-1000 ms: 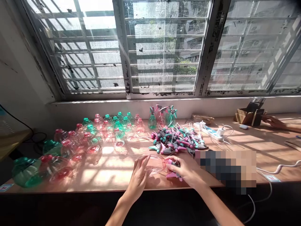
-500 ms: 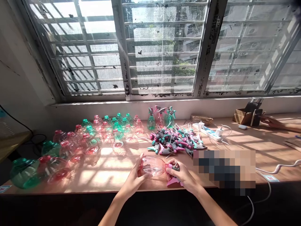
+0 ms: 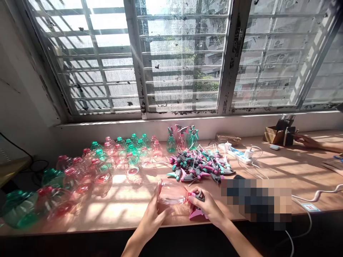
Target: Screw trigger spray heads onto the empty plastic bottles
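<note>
Head view, standing right by them: left hand (image 3: 153, 217) is cupped around the base end of a clear pink bottle (image 3: 173, 192) lying on its side at the near edge of the counter (image 3: 294, 171), fingers curled to it. Right hand (image 3: 207, 208) is pinched on the pink sprayer (image 3: 197, 205) at the bottle's neck, trigger pointing down toward the edge. Looks like the head is going onto the neck, so I'd say keep the bottle from rolling with the left, line the collar up square, and only then twist; a crooked start would cross-thread. Just behind sits the sprayer pile (image 3: 199, 166), and empty bottles (image 3: 107, 167) spread off left. Another person's hand (image 3: 308, 140) rests far right.
</note>
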`<state>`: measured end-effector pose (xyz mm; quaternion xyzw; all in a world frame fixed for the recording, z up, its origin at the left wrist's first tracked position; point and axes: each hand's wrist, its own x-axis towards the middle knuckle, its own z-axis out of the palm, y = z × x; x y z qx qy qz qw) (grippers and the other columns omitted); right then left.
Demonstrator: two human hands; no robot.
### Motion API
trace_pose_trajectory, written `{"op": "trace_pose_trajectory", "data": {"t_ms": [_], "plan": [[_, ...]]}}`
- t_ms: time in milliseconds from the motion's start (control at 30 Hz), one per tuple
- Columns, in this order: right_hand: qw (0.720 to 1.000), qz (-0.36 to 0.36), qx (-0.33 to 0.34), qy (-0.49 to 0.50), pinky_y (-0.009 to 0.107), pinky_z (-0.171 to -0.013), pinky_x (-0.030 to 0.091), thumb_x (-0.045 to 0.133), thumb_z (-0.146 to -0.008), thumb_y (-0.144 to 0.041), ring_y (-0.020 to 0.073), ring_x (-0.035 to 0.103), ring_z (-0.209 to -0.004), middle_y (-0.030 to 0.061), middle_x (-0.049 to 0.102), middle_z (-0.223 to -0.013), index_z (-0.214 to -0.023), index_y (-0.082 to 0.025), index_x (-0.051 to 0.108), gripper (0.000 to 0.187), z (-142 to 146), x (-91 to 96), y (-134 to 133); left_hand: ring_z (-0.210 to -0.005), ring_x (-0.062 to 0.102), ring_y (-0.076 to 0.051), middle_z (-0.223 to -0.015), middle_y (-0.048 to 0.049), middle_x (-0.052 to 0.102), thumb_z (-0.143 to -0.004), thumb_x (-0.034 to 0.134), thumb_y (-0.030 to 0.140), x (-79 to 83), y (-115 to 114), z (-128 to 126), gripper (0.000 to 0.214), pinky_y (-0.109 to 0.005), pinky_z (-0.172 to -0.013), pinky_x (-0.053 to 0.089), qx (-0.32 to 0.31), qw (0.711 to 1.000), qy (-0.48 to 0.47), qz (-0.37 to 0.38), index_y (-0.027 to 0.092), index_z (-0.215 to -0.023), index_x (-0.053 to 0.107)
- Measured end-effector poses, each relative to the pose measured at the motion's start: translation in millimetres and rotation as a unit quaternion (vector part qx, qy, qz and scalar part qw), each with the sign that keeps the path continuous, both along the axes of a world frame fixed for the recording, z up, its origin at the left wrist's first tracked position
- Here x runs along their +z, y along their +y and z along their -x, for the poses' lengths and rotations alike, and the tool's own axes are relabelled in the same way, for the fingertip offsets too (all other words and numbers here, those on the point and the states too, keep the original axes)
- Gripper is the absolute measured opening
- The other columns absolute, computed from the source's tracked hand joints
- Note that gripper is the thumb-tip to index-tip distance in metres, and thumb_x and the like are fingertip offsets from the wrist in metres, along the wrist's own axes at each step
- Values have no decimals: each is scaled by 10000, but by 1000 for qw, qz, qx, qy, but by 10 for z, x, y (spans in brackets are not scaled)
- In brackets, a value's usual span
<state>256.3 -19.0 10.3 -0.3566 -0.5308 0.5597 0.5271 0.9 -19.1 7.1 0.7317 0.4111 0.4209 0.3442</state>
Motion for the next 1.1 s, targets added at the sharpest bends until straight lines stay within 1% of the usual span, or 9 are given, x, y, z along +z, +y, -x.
{"op": "trace_pose_trajectory", "data": {"t_ms": [167,333,400,500,633,800,933,1033,1100], "plan": [[1000,-2,-6,-7,282,-535,518,790,-855,-471,183,684,-563,7,733,-695,-908,-186,614,339,-5,7,-15,-1557,178,-345,-1686,-59,245,-988,569,458,44,8,7,682,-555,-1257,201,19,1000,6,-13,394,-1585,245],[1000,12,2,9,292,-526,569,753,-881,-485,177,675,-579,-7,688,-694,-889,-194,593,331,-42,41,-16,-1477,378,-327,-1591,-97,353,-1017,498,422,38,-8,-42,508,-453,-1122,475,39,999,-26,-15,364,-1516,415],[1000,10,-1,11,297,-538,583,765,-870,-484,171,671,-578,-15,685,-700,-893,-201,588,335,-41,47,-24,-1425,457,-324,-1563,-105,389,-992,553,419,37,-12,-61,535,-436,-1068,529,41,999,-30,-14,362,-1508,424],[1000,2,-4,-4,292,-527,577,808,-830,-480,175,665,-557,-20,689,-650,-917,-200,596,362,-16,53,-44,-1400,490,-327,-1545,-112,448,-949,641,405,61,-11,-70,611,-447,-1064,537,46,998,-35,-13,358,-1511,406],[999,-3,-9,-38,288,-519,553,810,-827,-481,180,663,-537,-20,700,-614,-944,-200,599,370,4,60,-52,-1391,506,-335,-1443,-138,571,-998,548,411,113,-8,-59,431,-491,-1086,515,61,997,-48,-14,284,-1409,522],[1000,14,-9,-6,297,-546,549,784,-847,-495,185,668,-563,-18,689,-661,-925,-207,606,348,-44,30,-9,-1490,355,-327,-1559,-94,428,-994,552,371,129,-27,-68,403,-415,-1003,586,56,996,-55,-48,335,-1395,547],[1000,17,-9,22,304,-596,571,789,-846,-486,172,649,-605,-27,662,-698,-928,-211,610,338,-60,8,2,-1383,501,-324,-1459,-95,510,-979,583,346,131,-48,-96,414,-420,-977,598,64,995,-51,-57,356,-1391,557],[1000,6,-11,0,289,-572,557,820,-814,-486,167,641,-587,-25,668,-681,-924,-202,618,366,-38,25,-16,-1391,496,-337,-1487,-108,497,-959,623,360,162,-65,-105,469,-449,-1025,566,66,996,-48,-47,336,-1416,517],[1000,-3,-8,-20,274,-558,545,840,-791,-489,166,642,-583,-24,678,-664,-916,-199,616,388,-21,47,-31,-1407,477,-340,-1483,-123,503,-960,623,368,184,-71,-100,425,-460,-1046,548,72,995,-47,-43,302,-1371,536]]}}
